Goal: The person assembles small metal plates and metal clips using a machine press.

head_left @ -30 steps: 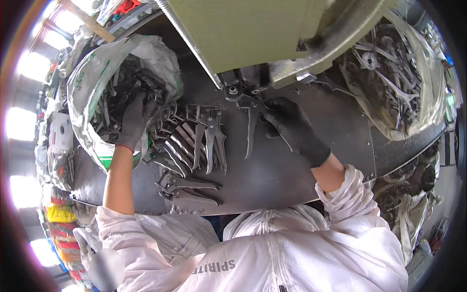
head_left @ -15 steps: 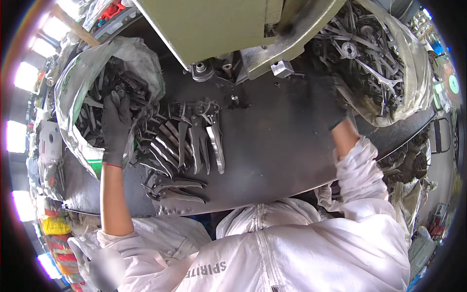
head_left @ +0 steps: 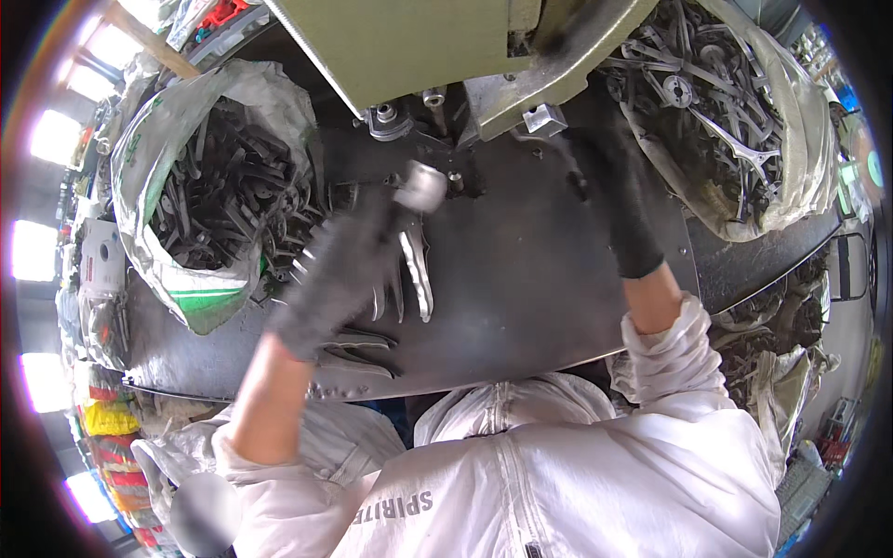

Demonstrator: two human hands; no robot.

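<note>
Metal part (head_left: 424, 187): one, blurred, held at the finger end of my left hand (head_left: 339, 265). My right hand (head_left: 619, 191): well apart, near machine (head_left: 419, 46); grip, cannot tell.

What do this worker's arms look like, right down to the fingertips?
The left glove and right glove are dark grey to black; motion blurs the left. The left sleeve and right sleeve are loose, wrinkled and white, ending short of the gloves. No cables show.

This is a workshop: a green machine (head_left: 419, 42) stands over a dark table (head_left: 539, 298), between a white sack (head_left: 138, 191) and a beige sack (head_left: 806, 153), both full of metal parts (head_left: 223, 177)
</note>
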